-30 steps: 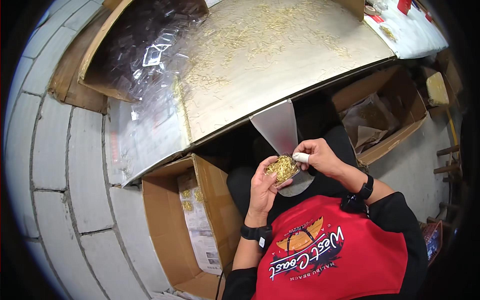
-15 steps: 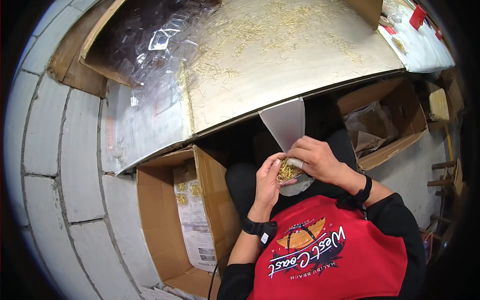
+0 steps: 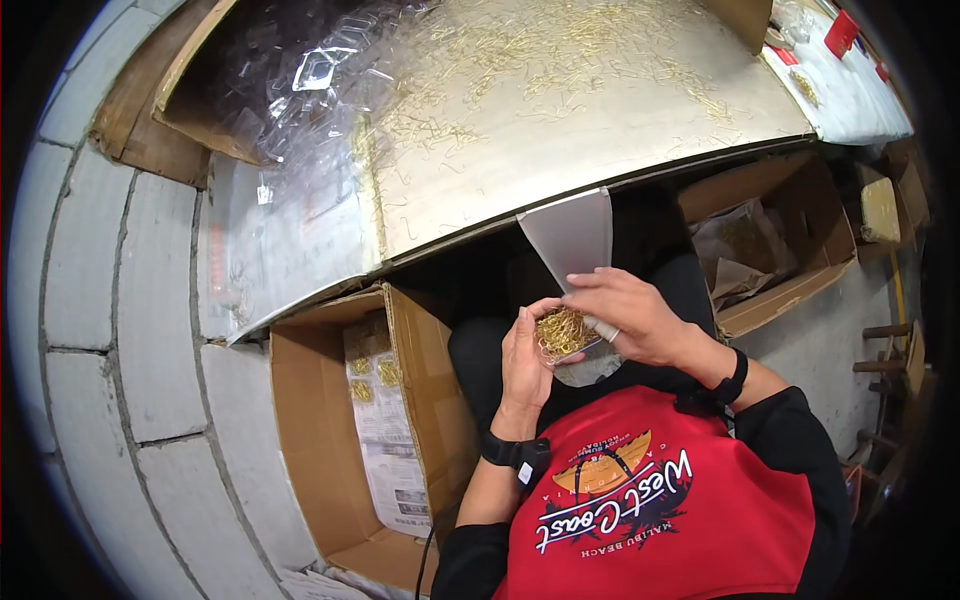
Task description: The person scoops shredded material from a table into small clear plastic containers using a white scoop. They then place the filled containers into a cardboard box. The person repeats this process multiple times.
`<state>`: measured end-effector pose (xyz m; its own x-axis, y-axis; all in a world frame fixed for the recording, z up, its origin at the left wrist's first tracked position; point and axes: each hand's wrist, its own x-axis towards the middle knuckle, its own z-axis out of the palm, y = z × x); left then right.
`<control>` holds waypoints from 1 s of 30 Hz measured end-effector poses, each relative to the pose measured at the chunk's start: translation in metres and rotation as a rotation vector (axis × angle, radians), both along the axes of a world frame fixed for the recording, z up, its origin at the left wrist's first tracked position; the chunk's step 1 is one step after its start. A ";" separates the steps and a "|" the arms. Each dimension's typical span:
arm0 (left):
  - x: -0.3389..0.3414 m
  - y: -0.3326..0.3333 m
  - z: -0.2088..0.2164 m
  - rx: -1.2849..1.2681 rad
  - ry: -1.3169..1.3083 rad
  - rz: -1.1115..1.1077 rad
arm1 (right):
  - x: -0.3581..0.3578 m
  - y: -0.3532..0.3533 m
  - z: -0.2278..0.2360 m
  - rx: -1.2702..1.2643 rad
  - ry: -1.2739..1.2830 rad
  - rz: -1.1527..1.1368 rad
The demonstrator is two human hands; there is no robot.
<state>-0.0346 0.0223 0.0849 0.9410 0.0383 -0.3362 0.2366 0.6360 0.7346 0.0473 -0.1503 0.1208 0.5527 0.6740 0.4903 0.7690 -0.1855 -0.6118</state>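
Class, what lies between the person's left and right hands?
A heap of golden wire pieces lies between the left hand and the right hand, in the head view.

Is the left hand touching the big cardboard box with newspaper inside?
Apart: the head view shows dark trousers between the left hand and the cardboard box.

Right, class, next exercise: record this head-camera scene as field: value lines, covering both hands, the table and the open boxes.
Left fingers: holding a clump of gold-coloured wire pieces
Right fingers: at the clump's right side, one with a white cover
Table: scattered with loose gold-coloured pieces
Table's left side: heap of clear plastic pieces
Lower left box: open; printed sheets and gold-coloured bundles inside
Right box: open; plastic bag inside
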 end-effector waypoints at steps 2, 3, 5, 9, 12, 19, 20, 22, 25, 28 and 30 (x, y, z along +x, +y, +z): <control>-0.001 -0.001 0.003 0.001 0.014 0.014 | 0.004 -0.006 0.003 0.119 0.108 -0.104; -0.002 -0.001 0.005 0.000 0.022 0.023 | 0.006 -0.010 0.005 0.177 0.163 -0.154; -0.002 0.002 0.007 -0.039 0.020 0.022 | 0.009 -0.012 0.008 0.188 0.155 -0.191; 0.002 0.007 0.019 0.021 0.008 0.080 | 0.006 0.006 0.015 0.208 0.028 -0.064; 0.005 0.035 0.063 0.131 0.002 0.134 | 0.000 0.019 0.032 0.234 0.034 -0.200; -0.068 0.189 0.134 0.469 -0.098 0.568 | 0.013 0.023 0.013 0.267 0.186 -0.180; -0.085 0.211 0.130 0.474 -0.062 0.632 | 0.014 0.022 0.009 0.229 0.180 -0.185; -0.124 0.246 0.102 0.466 0.050 0.744 | 0.012 0.025 0.008 0.162 0.171 -0.180; -0.175 0.282 0.030 0.435 0.260 0.804 | 0.010 0.026 0.002 0.102 0.188 -0.194; -0.220 0.294 -0.042 0.374 0.447 0.785 | 0.008 0.039 0.002 0.022 0.203 -0.150; -0.232 0.292 -0.079 0.325 0.534 0.783 | 0.008 0.048 0.004 -0.045 0.188 -0.106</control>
